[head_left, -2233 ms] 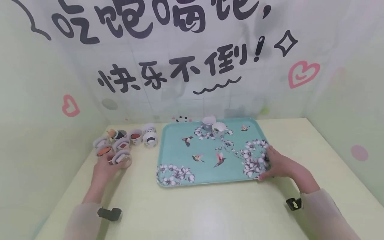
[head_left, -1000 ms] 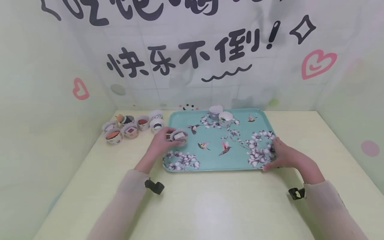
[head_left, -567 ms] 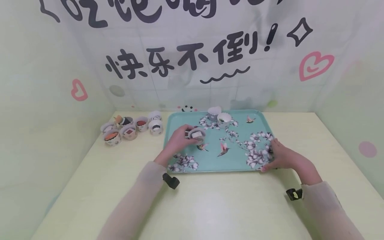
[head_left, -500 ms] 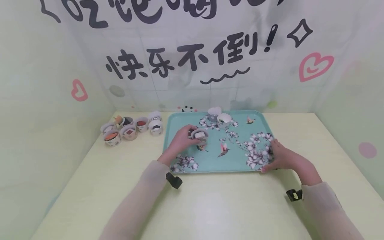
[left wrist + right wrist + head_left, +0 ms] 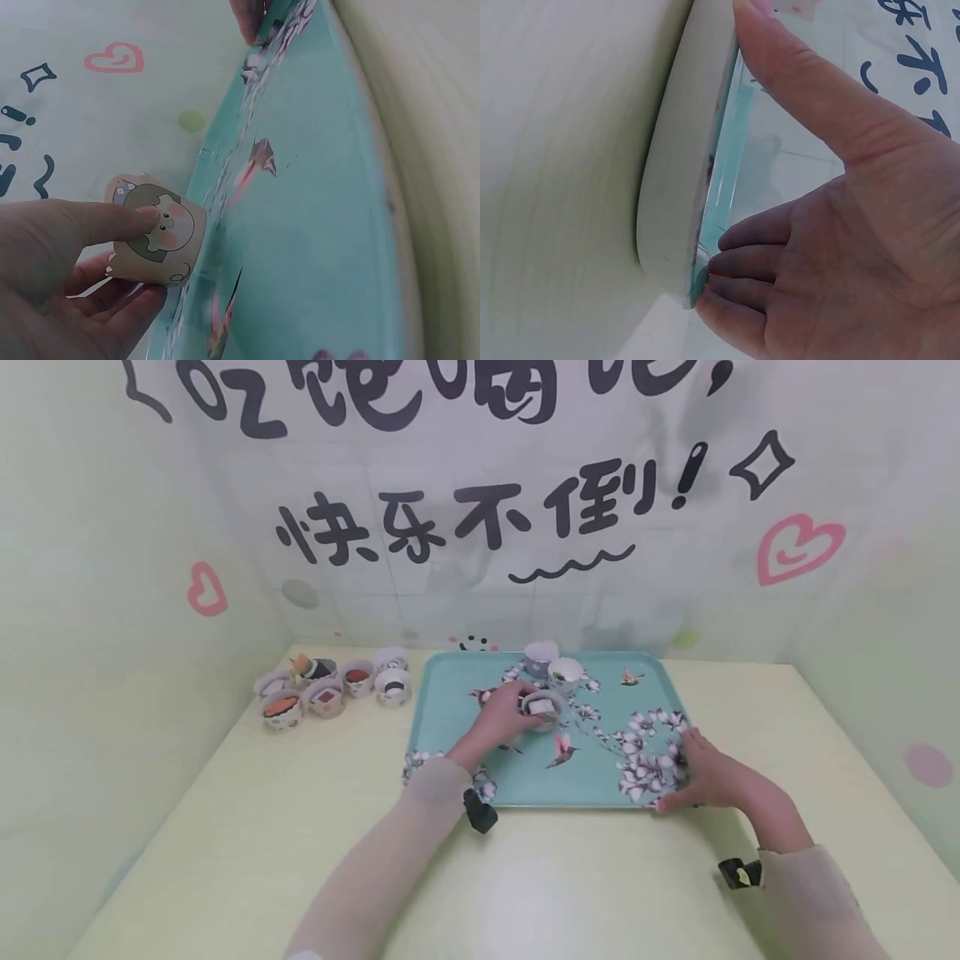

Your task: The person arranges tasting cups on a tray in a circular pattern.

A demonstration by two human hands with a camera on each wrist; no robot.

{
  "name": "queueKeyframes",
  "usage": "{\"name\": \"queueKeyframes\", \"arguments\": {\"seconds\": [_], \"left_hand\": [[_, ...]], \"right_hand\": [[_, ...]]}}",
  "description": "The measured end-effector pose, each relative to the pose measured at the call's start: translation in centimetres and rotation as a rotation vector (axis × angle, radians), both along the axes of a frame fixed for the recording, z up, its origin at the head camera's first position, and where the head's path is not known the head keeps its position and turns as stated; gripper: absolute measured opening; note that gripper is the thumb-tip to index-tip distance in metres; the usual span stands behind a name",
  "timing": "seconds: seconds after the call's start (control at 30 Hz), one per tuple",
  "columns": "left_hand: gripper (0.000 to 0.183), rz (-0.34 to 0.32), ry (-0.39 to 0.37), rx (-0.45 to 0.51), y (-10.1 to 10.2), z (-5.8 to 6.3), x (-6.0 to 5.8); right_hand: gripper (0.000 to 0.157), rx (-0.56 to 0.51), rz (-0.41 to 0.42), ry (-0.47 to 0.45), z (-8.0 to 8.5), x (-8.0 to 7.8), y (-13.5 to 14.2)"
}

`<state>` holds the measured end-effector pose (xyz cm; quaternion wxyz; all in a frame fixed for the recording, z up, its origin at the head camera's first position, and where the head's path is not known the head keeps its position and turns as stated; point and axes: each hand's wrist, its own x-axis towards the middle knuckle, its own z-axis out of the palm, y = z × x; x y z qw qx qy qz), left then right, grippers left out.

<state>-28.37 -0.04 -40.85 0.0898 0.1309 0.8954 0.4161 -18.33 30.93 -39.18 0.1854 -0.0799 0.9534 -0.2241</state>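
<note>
My left hand [image 5: 498, 725] holds a small paper cup [image 5: 542, 707] over the middle of a teal tray [image 5: 450, 689] printed with birds and blossoms. A white block shows inside the cup. In the left wrist view, thumb and fingers pinch the cup's wall [image 5: 180, 251], which bears a cartoon face; whether its base touches the tray cannot be told. Two other paper cups, a grey-lilac one [image 5: 540, 660] and a white one [image 5: 566, 673], stand at the tray's back. My right hand [image 5: 716, 774] grips the tray's near right corner, thumb on the front edge, fingers along the side.
Left of the tray, several paper cups stand clustered on the pale table [image 5: 300, 827], among them one with an orange piece [image 5: 282, 710] and one with a red filling [image 5: 358, 677]. Printed walls [image 5: 450, 610] enclose the table at the back and both sides.
From the cluster at left, my left hand has taken the cup with the white block and carried it rightward over the tray, near the two cups. The right hand stays at the tray's corner.
</note>
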Motion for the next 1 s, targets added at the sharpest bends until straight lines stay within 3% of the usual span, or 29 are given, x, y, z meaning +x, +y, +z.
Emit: {"name": "queueKeyframes", "arguments": {"seconds": [0.53, 0.6, 0.83, 1.0], "left_hand": [[0.05, -0.029, 0.046, -0.001, 2.9, -1.5, -1.6], [0.051, -0.024, 0.058, -0.001, 3.3, -1.5, -1.6], [0.045, 0.038, -0.004, 0.131, 4.4, -1.6, -1.5], [0.043, 0.057, -0.012, 0.132, 4.7, -1.6, -1.6]], "right_hand": [[0.138, 0.024, 0.005, 0.008, -0.3, 0.1, -0.1], [0.138, 0.026, 0.004, 0.007, -0.2, 0.1, 0.0], [0.138, 0.031, 0.001, 0.008, -0.4, 0.1, 0.1], [0.138, 0.027, 0.006, 0.017, -0.4, 0.2, 0.0]]}}
